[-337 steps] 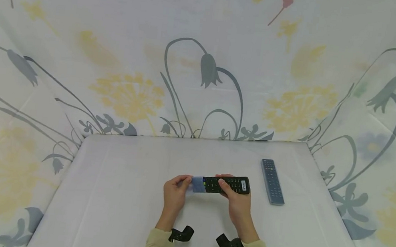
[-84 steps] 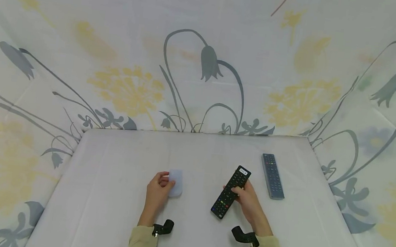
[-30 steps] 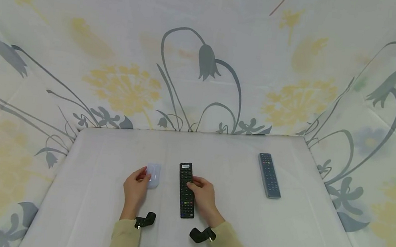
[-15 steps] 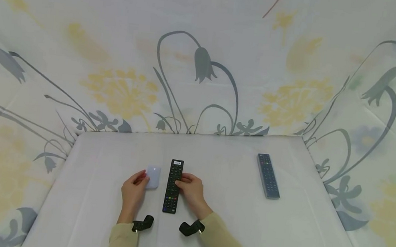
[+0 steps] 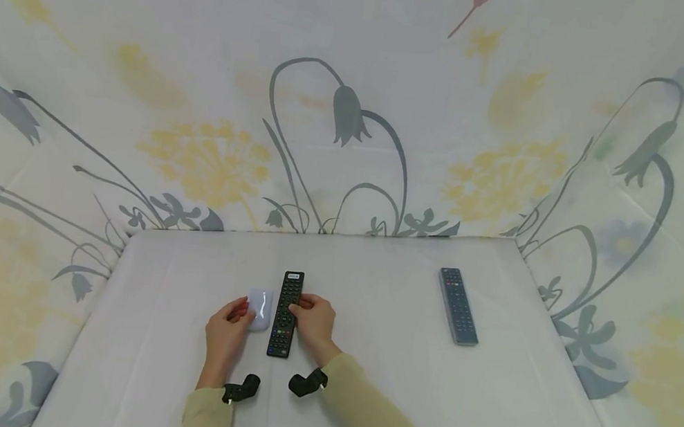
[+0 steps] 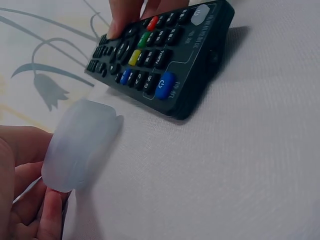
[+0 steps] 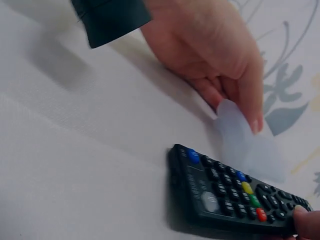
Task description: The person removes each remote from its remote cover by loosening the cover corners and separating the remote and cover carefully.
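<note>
My left hand (image 5: 226, 333) pinches the left edge of a small translucent, bluish-white cover (image 5: 260, 308), soft-looking and rounded at its corners. In the left wrist view the same cover (image 6: 80, 142) stands tilted, its shadow on the cloth. Just to its right, my right hand (image 5: 315, 323) holds a long black remote control (image 5: 283, 332) by its right side, thumb on the buttons. The remote's label end points away from me. Coloured buttons and a blue power button show on the remote (image 7: 230, 192) in the right wrist view. Cover and remote are close side by side.
A second, grey-blue remote control (image 5: 458, 308) lies alone on the right of the white-covered table (image 5: 385, 281). Flower-printed cloth (image 5: 205, 88) rises as walls behind and at both sides. Each wrist wears a black camera mount (image 5: 242, 389).
Earlier the cover was on the black remote's end; the two are now apart. My right hand has brought the remote leftward and upright beside the cover. The grey-blue remote stays put.
</note>
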### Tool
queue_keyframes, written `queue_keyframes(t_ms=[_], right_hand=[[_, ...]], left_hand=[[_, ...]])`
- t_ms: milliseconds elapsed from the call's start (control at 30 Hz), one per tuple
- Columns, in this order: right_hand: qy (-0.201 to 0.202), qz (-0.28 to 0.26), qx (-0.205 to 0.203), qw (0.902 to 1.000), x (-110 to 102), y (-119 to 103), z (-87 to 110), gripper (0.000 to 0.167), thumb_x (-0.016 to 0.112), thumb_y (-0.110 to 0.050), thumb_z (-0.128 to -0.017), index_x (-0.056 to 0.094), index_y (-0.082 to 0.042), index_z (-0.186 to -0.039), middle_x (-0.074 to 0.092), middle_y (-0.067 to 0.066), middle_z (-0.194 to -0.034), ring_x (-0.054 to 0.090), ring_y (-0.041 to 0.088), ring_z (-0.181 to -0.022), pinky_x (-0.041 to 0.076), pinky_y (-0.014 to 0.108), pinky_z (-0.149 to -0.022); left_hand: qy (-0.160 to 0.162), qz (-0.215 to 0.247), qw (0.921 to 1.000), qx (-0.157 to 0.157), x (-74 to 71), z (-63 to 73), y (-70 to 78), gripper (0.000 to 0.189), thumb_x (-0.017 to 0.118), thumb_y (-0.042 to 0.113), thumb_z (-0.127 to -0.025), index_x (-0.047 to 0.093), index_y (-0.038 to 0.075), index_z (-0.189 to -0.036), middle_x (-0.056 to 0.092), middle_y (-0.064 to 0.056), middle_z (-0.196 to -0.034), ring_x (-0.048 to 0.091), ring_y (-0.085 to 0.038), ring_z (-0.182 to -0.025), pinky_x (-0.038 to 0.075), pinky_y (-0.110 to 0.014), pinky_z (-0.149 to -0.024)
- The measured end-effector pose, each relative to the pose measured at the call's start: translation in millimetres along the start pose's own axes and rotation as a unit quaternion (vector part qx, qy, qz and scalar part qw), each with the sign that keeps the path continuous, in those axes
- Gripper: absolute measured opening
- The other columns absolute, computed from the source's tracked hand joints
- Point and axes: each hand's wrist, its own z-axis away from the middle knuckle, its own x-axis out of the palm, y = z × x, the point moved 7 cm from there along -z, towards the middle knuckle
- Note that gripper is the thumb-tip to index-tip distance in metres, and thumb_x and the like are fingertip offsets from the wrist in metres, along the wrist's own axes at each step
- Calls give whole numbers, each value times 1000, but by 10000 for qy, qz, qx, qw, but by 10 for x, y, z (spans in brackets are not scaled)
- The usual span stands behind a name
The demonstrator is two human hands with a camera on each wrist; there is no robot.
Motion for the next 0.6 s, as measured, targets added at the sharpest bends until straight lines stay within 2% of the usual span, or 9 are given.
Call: queue_keyframes(t_ms=[100,233,367,600], right_hand=[[275,529,-392,9975,31,-69,17,21,78,-6,-84,73,1,-104,71,4,-88,66,13,-78,55,31,-70],[482,888,-692,9925,55,-121,50,15,77,-2,-83,74,0,-98,70,2,-83,65,12,-75,54,31,-69],[488,968,-826,9907,59,-145,83,14,75,0,-83,73,1,-97,70,2,-82,64,11,-74,54,29,-68],[271,830,-729,9935,57,-169,127,19,78,-2,-81,73,2,-98,68,3,-81,63,12,-74,54,30,-69]], left_hand=[[6,5,10000,-6,-6,-1,4,38,70,7,-89,65,-4,-125,68,-21,-114,62,-31,-106,45,-17,-85],[-38,-27,10000,13,9,-3,9,37,70,6,-89,65,-4,-125,68,-21,-114,62,-31,-106,45,-21,-87],[-12,-89,9999,89,11,-4,9,36,70,5,-90,65,-5,-123,69,-22,-112,63,-31,-105,45,-19,-85],[57,-91,9999,89,2,-16,-18,36,71,6,-89,65,-4,-123,69,-20,-112,64,-30,-104,45,-18,-84]])
